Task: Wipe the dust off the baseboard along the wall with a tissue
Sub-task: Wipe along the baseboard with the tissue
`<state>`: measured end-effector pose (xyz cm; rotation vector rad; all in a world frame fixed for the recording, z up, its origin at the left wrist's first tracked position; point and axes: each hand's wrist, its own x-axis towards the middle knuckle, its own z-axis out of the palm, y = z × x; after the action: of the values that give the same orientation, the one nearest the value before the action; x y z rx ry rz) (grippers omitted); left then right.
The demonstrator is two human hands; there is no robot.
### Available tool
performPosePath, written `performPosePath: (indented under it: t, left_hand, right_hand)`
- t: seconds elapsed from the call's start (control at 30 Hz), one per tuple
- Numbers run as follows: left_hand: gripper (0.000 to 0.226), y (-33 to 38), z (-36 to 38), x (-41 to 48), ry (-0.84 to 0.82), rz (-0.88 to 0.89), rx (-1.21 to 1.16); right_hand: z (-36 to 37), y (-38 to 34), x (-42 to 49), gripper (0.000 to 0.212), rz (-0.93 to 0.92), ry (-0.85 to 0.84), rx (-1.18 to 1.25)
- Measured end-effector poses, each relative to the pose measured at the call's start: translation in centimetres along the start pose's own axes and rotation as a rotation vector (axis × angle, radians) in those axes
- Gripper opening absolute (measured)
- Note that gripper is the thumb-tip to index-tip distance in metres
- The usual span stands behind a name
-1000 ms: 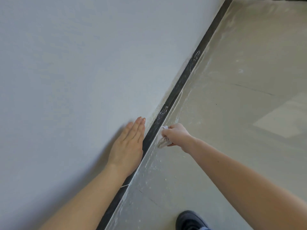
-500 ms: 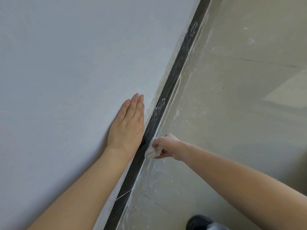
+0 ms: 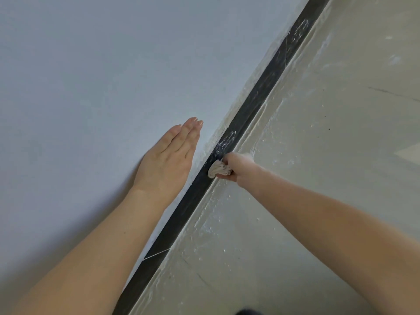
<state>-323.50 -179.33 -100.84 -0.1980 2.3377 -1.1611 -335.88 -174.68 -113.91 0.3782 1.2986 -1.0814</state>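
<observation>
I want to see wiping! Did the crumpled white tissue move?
Yes. The crumpled white tissue slid farther along the black baseboard, toward its white scuff marks.

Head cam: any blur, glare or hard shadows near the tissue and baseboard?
Head view: soft even daylight, only a faint shadow beside the left hand on the pale grey wall; right hand slightly soft at the knuckles, crumpled white tissue and dark baseboard strip sharp; bright light patch on the beige floor at the right edge, no glare on the baseboard.
</observation>
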Motion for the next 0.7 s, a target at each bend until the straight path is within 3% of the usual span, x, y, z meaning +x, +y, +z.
performPosePath:
  t: [0.13,0.23,0.33,0.47,0.7]
  left_hand:
    - [0.067,-0.3,-0.9,0.0,-0.076,0.041,-0.059]
    - [0.068,-0.6,-1.3,0.1,-0.099,0.055,-0.072]
    - [0.069,-0.5,-1.1,0.0,-0.090,0.060,-0.066]
    - [0.070,-0.5,-0.9,0.0,-0.088,0.056,-0.054]
    - [0.077,-0.2,0.7,-0.2,-0.032,0.048,0.046]
  right_hand:
    - [-2.7,-1.7,0.8,0.005,-0.115,0.112,0.299]
    - [-3.6,0.8,0.4,0.013,-0.128,0.084,0.304]
    - [-1.9,6.2,-0.6,0.034,0.046,-0.076,0.191]
    - [2.2,11.0,-2.0,0.042,0.244,-0.217,0.061]
    - [1.5,3.1,-1.8,0.013,0.113,-0.134,0.130]
